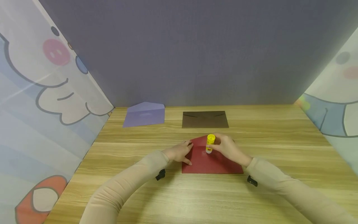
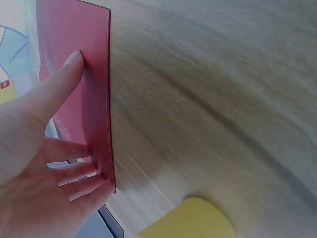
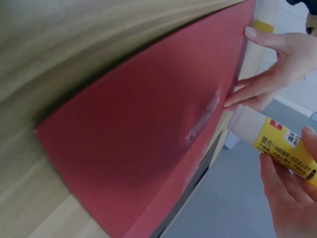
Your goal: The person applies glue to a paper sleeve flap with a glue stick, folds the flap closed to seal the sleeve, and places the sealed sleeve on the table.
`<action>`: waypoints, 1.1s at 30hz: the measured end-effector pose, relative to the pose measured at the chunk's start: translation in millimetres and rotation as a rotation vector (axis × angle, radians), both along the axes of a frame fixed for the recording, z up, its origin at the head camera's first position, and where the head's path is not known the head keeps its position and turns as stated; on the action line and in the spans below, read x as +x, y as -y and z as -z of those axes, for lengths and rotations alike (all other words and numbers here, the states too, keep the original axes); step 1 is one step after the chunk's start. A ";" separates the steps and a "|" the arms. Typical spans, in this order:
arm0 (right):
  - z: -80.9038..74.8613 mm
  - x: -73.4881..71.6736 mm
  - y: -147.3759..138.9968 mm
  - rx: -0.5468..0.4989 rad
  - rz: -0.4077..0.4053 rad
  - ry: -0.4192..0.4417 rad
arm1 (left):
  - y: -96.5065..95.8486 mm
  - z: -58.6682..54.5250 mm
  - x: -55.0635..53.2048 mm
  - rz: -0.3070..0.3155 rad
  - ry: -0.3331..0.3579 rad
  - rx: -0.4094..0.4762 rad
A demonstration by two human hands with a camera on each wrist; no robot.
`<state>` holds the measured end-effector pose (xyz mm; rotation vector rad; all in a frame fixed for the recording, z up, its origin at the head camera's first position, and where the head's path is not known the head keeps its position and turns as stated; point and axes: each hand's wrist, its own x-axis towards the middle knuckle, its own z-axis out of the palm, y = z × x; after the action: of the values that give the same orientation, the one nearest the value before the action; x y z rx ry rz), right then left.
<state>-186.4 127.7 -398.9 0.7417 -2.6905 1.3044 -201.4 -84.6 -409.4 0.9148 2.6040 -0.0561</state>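
A red envelope point(image 1: 212, 165) lies flat on the table. In the right wrist view, whitish glue smears point(image 3: 200, 121) show on its surface. My left hand point(image 1: 179, 151) rests on the envelope's left side with thumb and fingers spread; in the left wrist view its thumb point(image 2: 64, 74) presses the red paper. Between thumb and fingers, my right hand point(image 1: 229, 149) pinches a yellow glue stick point(image 1: 210, 143) with a white lower end, held over the envelope. In the right wrist view, the white end of the glue stick point(image 3: 247, 122) appears just apart from the paper.
Behind the red envelope lies a dark brown envelope point(image 1: 205, 119). A purple envelope point(image 1: 145, 116) with its flap raised is at the back left. A grey panel point(image 1: 195, 56) borders the wooden table point(image 1: 195, 199). Part of a yellow rounded thing point(image 2: 193, 220) shows in the left wrist view.
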 end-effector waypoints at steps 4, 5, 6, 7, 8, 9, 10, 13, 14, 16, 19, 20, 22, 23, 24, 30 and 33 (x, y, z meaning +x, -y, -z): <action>2.3 -0.8 5.4 0.023 0.002 0.003 | -0.2 0.9 -0.7 0.006 -0.006 -0.008; 2.7 -0.9 6.7 0.023 0.001 0.011 | 0.1 1.2 -0.7 0.010 -0.009 -0.011; 3.4 -1.0 7.8 0.023 0.003 0.018 | 0.2 1.2 -0.7 0.013 -0.012 -0.013; 4.0 -1.2 8.7 0.021 0.003 0.030 | 0.4 1.4 -0.7 0.015 -0.014 -0.014; 4.7 -1.4 9.5 0.021 0.003 0.037 | 0.6 1.5 -0.5 0.017 -0.015 -0.016; 5.5 -1.8 10.3 0.023 0.002 0.039 | 0.7 1.4 -0.4 0.018 -0.015 -0.016; 6.4 -2.2 11.0 0.026 0.002 0.042 | 0.6 1.1 -0.3 0.017 -0.013 -0.016; 8.9 -3.3 13.4 0.030 -0.001 0.046 | 0.5 0.7 0.1 0.012 -0.010 -0.013; 9.8 -3.6 14.1 0.033 -0.003 0.044 | 0.4 0.4 0.2 0.012 -0.010 -0.015; 11.7 -3.7 15.6 0.047 -0.009 0.038 | 0.2 0.3 0.0 0.014 -0.014 -0.018; 13.9 -2.9 17.8 0.069 -0.023 0.017 | 0.2 0.1 0.0 0.015 -0.015 -0.019; 14.6 -2.5 18.1 0.078 -0.028 0.007 | 0.1 -0.1 0.0 0.015 -0.014 -0.019; 15.3 -1.4 19.0 0.090 -0.034 -0.015 | -0.1 -0.7 0.3 0.012 -0.010 -0.017; 15.4 -0.9 19.2 0.093 -0.037 -0.020 | -0.2 -0.9 0.4 0.011 -0.009 -0.016; 15.6 -0.4 19.3 0.095 -0.040 -0.025 | -0.4 -1.2 0.4 0.011 -0.008 -0.016; 15.5 1.3 18.5 0.113 -0.042 -0.046 | -1.0 -1.8 0.2 0.010 -0.007 -0.019; 15.4 1.6 17.6 0.113 -0.042 -0.051 | -1.5 -2.0 0.2 0.002 -0.003 -0.025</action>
<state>-184.8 110.1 -414.3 0.8360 -2.7406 1.1328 -201.2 -83.1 -407.4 0.9100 2.5991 -0.0899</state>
